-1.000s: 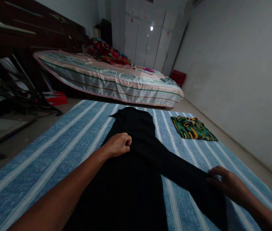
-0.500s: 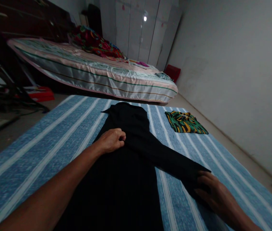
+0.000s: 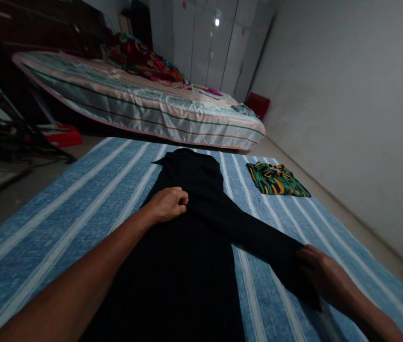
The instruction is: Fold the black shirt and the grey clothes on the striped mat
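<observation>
A black long-sleeved shirt (image 3: 187,266) lies lengthwise in front of me, its collar end pointing away. One sleeve (image 3: 258,232) stretches out toward the lower right. My left hand (image 3: 170,203) is closed on the cloth near the middle of the shirt, by the inner end of that sleeve. At the cuff end, my right hand (image 3: 324,273) grips the sleeve with bent fingers; the fingertips are partly lost against the dark cloth.
The shirt rests on a blue and white striped cloth surface (image 3: 59,218). A folded patterned garment (image 3: 278,179) in green, yellow and black lies at the far right. Beyond stand a bed (image 3: 158,114) and a grey wardrobe (image 3: 201,47). A red box (image 3: 64,136) sits at left.
My right hand has shifted slightly to the right with the sleeve end, and the cuff edge now shows below it. My left hand keeps its hold on the shirt.
</observation>
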The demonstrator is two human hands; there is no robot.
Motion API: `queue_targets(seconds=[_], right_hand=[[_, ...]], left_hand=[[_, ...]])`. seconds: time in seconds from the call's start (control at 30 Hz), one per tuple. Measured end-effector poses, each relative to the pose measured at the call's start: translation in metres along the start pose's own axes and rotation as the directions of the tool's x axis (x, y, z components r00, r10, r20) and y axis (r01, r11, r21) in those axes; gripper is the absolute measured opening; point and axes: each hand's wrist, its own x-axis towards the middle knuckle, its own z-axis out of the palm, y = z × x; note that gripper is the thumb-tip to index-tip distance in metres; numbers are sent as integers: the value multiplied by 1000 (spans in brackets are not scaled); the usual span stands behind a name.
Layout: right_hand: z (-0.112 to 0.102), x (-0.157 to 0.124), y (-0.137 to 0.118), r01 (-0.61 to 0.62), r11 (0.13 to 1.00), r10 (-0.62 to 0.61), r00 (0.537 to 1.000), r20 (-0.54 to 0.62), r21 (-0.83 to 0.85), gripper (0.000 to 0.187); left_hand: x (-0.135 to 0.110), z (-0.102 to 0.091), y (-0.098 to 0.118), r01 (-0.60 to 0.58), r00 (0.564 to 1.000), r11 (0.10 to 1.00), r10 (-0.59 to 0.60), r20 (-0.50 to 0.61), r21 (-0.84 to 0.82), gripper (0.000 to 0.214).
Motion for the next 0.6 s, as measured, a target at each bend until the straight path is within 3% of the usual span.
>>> queue_targets(seconds=[0.2, 0.3, 0.4, 0.47, 0.6], right_hand=[[7, 1, -3, 12, 975, -24, 998, -52, -222, 28], [11, 4, 0, 62, 968, -83, 994, -74, -242, 28], [0, 7, 8, 110, 964, -147, 979, -142, -243, 25], [-22, 8, 14, 127, 953, -201, 945, -259, -276, 25], [-74, 3, 30, 184, 916, -353, 793, -497, -357, 20]], left_hand=[[-5, -3, 5, 4, 1000, 1000, -4, 2, 1, 7], [-7, -4, 7, 18, 1000, 1000, -18, 2, -6, 7], [-7, -5, 7, 15, 1000, 1000, -15, 2, -11, 6], [-8, -5, 7, 4, 1000, 1000, -4, 0, -26, 5], [-7, -5, 5, -12, 1000, 998, 12, 0, -66, 4]])
